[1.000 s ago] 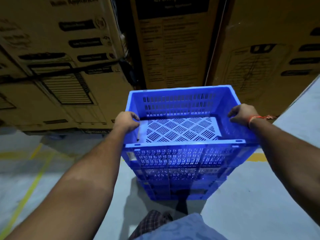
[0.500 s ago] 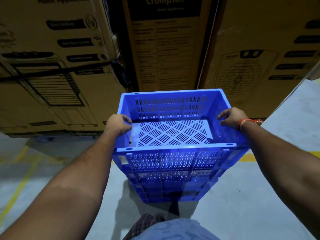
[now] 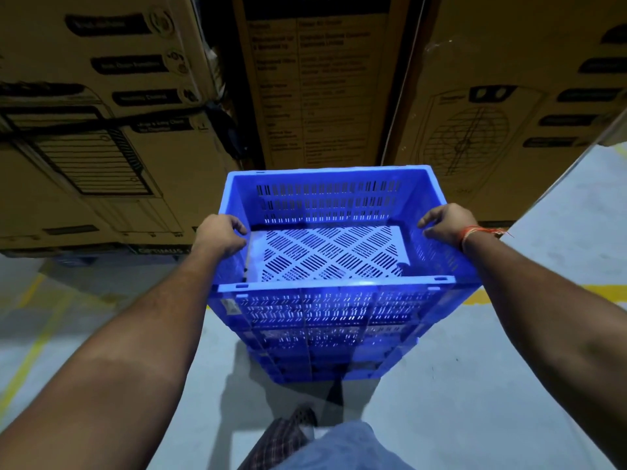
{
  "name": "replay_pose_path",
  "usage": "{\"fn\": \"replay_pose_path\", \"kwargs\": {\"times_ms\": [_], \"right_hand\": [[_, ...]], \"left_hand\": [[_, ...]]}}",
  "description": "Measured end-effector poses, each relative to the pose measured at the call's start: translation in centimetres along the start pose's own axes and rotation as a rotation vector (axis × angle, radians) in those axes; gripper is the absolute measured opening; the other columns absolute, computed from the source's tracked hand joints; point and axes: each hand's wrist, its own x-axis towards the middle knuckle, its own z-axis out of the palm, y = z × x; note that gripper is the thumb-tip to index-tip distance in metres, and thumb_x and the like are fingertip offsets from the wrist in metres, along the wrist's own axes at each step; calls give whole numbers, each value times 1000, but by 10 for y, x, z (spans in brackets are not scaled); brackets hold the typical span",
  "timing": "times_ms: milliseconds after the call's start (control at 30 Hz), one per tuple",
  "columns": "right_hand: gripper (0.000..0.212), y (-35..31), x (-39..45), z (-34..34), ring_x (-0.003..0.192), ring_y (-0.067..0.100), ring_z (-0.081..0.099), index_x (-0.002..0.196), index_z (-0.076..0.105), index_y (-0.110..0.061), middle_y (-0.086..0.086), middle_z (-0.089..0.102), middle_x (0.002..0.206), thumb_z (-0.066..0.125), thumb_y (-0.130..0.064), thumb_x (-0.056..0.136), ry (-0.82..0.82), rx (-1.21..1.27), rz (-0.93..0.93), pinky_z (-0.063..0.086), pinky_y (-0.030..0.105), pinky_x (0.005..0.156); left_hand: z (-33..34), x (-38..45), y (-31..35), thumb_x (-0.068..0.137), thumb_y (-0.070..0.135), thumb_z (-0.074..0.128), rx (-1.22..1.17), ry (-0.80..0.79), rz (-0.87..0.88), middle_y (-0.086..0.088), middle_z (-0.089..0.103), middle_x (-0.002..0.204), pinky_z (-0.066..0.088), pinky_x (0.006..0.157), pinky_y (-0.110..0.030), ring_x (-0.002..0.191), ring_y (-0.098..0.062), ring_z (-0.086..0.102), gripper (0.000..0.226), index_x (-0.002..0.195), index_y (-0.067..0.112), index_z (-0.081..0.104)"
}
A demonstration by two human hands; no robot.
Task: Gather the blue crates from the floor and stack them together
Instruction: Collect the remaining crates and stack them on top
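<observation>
Here both hands grip the top crate (image 3: 332, 239) of a blue stack (image 3: 325, 337) standing on the grey floor (image 3: 475, 385). The left hand (image 3: 219, 234) curls its fingers over the left rim, and the right hand (image 3: 448, 222), an orange thread at its wrist, curls over the right rim. Tall cardboard boxes (image 3: 315, 79) rise just behind the stack, and a yellow line (image 3: 481, 295) shows beside it on the right

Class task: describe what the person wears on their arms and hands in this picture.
Both forearms are bare, no sleeves or gloves in view. The left hand wears nothing. The right hand has an orange-red thread tied round its wrist, loose ends trailing outward.
</observation>
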Motion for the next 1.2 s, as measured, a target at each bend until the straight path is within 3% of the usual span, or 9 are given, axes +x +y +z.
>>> {"fn": "replay_pose_path", "kwargs": {"times_ms": [433, 633, 933, 1000, 1067, 1133, 1200], "right_hand": [[14, 1, -2, 2, 73, 18, 63, 82, 77, -23, 1, 69, 80, 78, -12, 73, 23, 25, 13, 45, 24, 68], [14, -1, -2, 3, 75, 16, 64, 82, 77, -23, 0, 70, 82, 78, -14, 73, 21, 17, 28, 43, 23, 68], [19, 0, -2, 5, 80, 19, 64, 87, 76, -26, 2, 71, 88, 75, -16, 71, 42, -46, 20, 44, 23, 72], [22, 1, -1, 4, 83, 21, 65, 92, 76, -25, 3, 71, 91, 75, -19, 71, 33, -77, 16, 45, 24, 73], [29, 1, -3, 4, 88, 25, 64, 99, 74, -26, 8, 64, 104, 75, -26, 70, 46, -114, 15, 50, 29, 81], [37, 0, -14, 4, 103, 31, 58, 106, 71, -27, 11, 49, 118, 76, -32, 70, 166, -123, -7, 49, 36, 96], [37, -6, -29, 3, 112, 31, 48, 107, 70, -24, 10, 44, 120, 76, -33, 72, 340, -93, -59, 46, 42, 100]], "left_hand": [[-2, 0, 3, 74, 16, 72, 2, -19, -36, 5, 66, 68, 39, 54, -23, 62, -11, 61, 11, 79, 26, 73], [-1, 1, 3, 77, 17, 72, 13, -25, -30, 1, 71, 78, 48, 60, -27, 72, -18, 67, 12, 82, 28, 72], [-4, -3, 3, 75, 16, 72, -42, -25, -14, 4, 62, 63, 44, 58, -27, 60, -18, 62, 13, 85, 25, 74], [-5, -5, 4, 75, 18, 73, -40, -29, -22, 0, 66, 76, 45, 59, -27, 63, -20, 63, 12, 85, 25, 73], [-5, -9, 7, 76, 23, 73, -8, -24, -73, -6, 59, 110, 50, 71, -30, 83, -27, 64, 13, 88, 28, 71], [-3, -16, 9, 75, 28, 74, 66, 51, -73, -8, 38, 128, 49, 91, -37, 108, -33, 53, 22, 97, 27, 70], [-2, -22, 16, 71, 30, 75, 65, 224, 18, -10, 33, 136, 45, 99, -46, 119, -35, 43, 28, 99, 24, 69]]}}
